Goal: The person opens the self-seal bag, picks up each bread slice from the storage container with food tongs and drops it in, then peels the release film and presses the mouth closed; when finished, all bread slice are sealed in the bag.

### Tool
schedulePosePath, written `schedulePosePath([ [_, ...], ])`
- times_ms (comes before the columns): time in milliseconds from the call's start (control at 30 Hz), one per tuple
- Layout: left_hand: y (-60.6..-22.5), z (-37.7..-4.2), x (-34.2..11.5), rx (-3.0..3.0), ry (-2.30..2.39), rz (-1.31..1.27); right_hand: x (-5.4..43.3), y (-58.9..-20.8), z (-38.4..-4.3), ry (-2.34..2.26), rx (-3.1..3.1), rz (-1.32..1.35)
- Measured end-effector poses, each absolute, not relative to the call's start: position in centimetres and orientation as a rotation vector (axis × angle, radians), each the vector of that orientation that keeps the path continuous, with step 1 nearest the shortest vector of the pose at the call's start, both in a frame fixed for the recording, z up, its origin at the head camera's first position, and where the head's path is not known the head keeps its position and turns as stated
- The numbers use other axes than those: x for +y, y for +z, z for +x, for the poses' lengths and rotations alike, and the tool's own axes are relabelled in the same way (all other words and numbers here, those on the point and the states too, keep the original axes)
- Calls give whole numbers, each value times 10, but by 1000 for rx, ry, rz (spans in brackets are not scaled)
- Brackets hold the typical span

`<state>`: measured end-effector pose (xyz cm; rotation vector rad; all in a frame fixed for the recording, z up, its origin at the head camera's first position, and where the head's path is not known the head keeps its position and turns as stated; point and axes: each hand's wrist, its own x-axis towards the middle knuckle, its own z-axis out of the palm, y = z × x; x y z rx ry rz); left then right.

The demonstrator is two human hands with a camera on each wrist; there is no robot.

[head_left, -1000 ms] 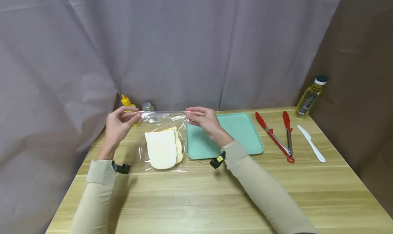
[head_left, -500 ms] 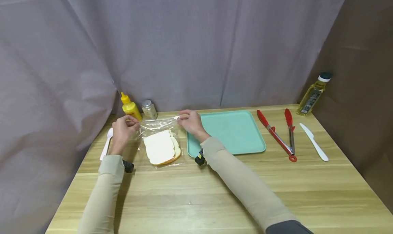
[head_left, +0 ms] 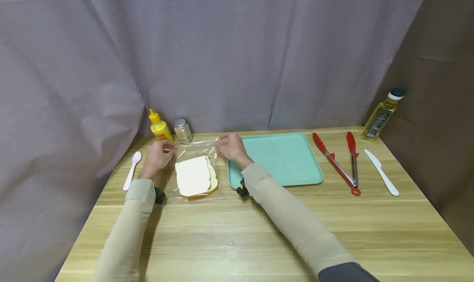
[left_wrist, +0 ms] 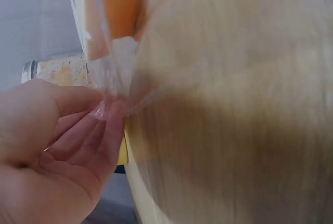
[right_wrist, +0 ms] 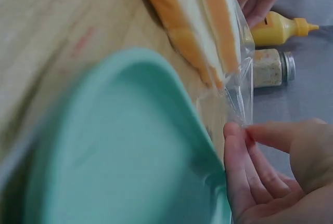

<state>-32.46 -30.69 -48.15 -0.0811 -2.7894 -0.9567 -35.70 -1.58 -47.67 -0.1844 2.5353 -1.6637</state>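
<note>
Slices of bread (head_left: 193,176) lie stacked inside a clear plastic bag (head_left: 192,150) on the table, left of the tray. My left hand (head_left: 157,156) pinches the bag's far left corner between thumb and fingers, as the left wrist view shows close up. At the far right corner, my right hand (head_left: 231,145) pinches the film between thumb and forefinger. In the right wrist view two slices of bread (right_wrist: 200,21) with brown crusts show edge-on through the film.
A green tray (head_left: 277,158) lies right of the bag. Behind the bag stand a yellow squeeze bottle (head_left: 161,129) and a shaker jar (head_left: 183,131). A white spoon (head_left: 132,170) lies left; red tongs (head_left: 336,162), a white knife (head_left: 381,172) and an oil bottle (head_left: 379,119) are right.
Both hands have come down with the bag's top edge and nearer each other, so the bag lies lower. The spoon, squeeze bottle and jar have come into fuller view.
</note>
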Motion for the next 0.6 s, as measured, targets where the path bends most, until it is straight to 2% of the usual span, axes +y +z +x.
schedulePosePath([
  [333, -481, -327, -308, -2811, -967, -169, -14, -467, -348, -1432, 2651, -296],
  [600, -470, -317, -303, -2849, -851, -46, 3, -472, -357, -1485, 2660, -310],
])
